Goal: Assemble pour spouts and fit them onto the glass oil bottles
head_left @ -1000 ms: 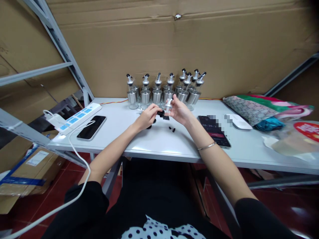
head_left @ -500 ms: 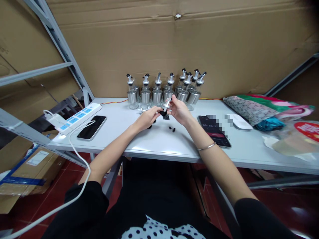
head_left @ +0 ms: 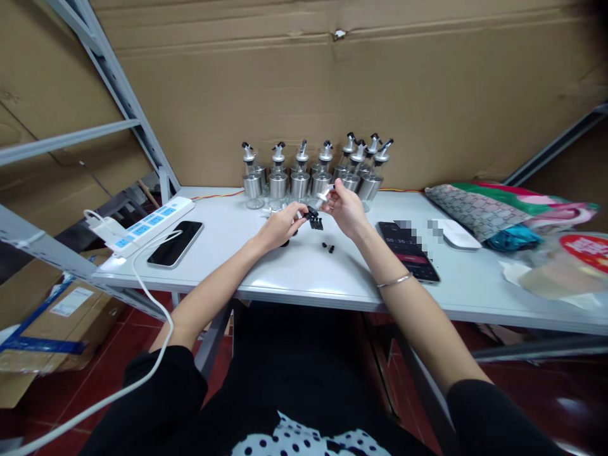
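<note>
Over the table [head_left: 285,272], left fingers [head_left: 297,209] pinch black piece [head_left: 311,213]; right fingers [head_left: 339,185], spout [head_left: 325,194], now apart.

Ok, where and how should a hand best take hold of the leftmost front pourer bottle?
I would grip the leftmost front pourer bottle around its metal sleeve, from its front left. It stands upright, and the sleeve is broad and straight-sided. A neighbouring bottle stands to its right and a rear bottle behind; none stands on its left. The narrow, tilted spout would probably hold less securely.
</note>
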`<state>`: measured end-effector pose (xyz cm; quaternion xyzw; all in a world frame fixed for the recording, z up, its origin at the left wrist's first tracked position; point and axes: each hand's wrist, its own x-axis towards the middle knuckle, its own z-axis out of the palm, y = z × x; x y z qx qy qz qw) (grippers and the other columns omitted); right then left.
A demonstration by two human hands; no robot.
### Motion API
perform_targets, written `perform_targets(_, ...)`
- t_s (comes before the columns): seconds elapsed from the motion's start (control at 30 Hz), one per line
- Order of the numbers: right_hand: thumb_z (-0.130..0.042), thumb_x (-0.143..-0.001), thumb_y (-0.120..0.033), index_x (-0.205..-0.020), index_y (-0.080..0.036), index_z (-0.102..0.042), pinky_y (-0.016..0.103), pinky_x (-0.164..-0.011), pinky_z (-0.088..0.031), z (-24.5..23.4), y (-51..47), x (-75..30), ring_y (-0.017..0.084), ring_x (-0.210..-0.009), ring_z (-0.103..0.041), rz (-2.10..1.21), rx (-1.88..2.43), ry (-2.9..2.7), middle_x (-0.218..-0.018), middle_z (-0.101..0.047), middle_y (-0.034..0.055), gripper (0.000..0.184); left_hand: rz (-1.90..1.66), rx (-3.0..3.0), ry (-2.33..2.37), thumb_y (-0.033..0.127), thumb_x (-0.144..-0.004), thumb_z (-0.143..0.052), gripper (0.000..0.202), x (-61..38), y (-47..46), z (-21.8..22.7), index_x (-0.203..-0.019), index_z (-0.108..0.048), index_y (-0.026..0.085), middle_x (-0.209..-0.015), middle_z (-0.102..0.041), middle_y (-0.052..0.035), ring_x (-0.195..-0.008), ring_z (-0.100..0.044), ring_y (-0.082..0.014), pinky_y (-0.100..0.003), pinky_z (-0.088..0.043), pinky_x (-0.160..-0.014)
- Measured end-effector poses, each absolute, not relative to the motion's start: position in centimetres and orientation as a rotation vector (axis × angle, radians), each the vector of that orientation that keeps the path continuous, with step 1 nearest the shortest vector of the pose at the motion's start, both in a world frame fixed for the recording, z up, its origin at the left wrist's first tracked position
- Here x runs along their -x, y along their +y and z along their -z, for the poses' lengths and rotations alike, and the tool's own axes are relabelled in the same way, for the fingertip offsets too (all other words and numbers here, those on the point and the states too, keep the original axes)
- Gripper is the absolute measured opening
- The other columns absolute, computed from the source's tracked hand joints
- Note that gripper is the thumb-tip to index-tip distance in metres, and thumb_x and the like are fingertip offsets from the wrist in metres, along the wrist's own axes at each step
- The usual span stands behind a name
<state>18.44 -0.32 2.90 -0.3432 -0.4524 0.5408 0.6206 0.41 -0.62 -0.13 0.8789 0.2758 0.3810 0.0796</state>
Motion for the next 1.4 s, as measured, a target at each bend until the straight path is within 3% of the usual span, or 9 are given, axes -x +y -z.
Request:
perform_targets(0.53, -0.063, -0.08, -0.05, -0.076, -0.02, -0.061, 0.024, -0.061, -0.048, -2.9, -1.0, -17.9, 0.009, -0.058, -0.054, -1.508, 0.726, -1.025, -0.065, -0.057, -0.0036, 0.03, -1.316, -2.572, 0.816, 0.037, -0.093, -0.044, 0.024, -0.4, 0.0, 0.8, -0.107, -0.044, 0.018, -0.098, -0.058, -0.0047, -0.077, -0.059, -0.011, -0.024, -0.046, -0.071)
perform_targets(0.8, -0.058, -0.083, -0.049, -0.076, -0.021, -0.057, 0.026, -0.067, -0.049, -3.2, -1.6, -17.6, 0.012, -0.069, -0.058, -1.559, 0.681, -1.045, -0.07, -0.062, -0.0017, 0.029, -1.265, -2.585, 0.652, 0.042, -0.095, -0.035, 0.053, -0.6, 0.2, 0.8, -0.142, -0.019, 0.024, -0.13, -0.046, -0.0138, -0.09, -0.057, -0.0151, -0.029, -0.048, -0.077)
perform_targets(0.93, -0.058, -0.084, -0.045, -0.075, -0.021, -0.057, 0.022, -0.061, -0.047, -3.3, -1.7, -17.6, 0.01, -0.063, -0.055, -1.575, 0.682, -1.02, -0.069, -0.06, -0.0027, 0.026, -1.221, -2.606, 0.63, 0.041, -0.095, -0.031, 0.05, -0.6, 0.0, 0.8, -0.141, -0.026, 0.022, -0.135, -0.042, -0.0147, -0.1, -0.055, -0.0184, -0.032, -0.047, -0.084)
perform_targets(1.17, -0.062, -0.083, -0.04, -0.075, -0.02, -0.057, 0.019, -0.055, -0.044, -3.2, -1.7, -17.6, 0.007, -0.056, -0.052, -1.593, 0.666, -0.984, -0.065, -0.058, -0.0042, 0.022, -1.229, -2.564, 0.694, 0.042, -0.096, -0.03, 0.049, -0.4, 0.1, 1.0, -0.139, -0.029, 0.02, -0.132, -0.043, -0.0144, -0.095, -0.054, -0.0162, -0.031, -0.046, -0.086)
perform_targets(1.4, -0.054, -0.089, -0.037, -0.072, -0.018, -0.057, 0.018, -0.051, -0.042, -3.1, -1.6, -17.4, 0.006, -0.049, -0.048, -1.68, 0.665, -0.901, -0.061, -0.057, -0.0037, 0.026, -1.214, -2.564, 0.662, 0.044, -0.096, -0.028, 0.051, -0.5, 0.0, 0.8, -0.14, -0.029, 0.017, -0.136, -0.04, -0.0158, -0.12, -0.047, -0.0218, -0.033, -0.044, -0.095)
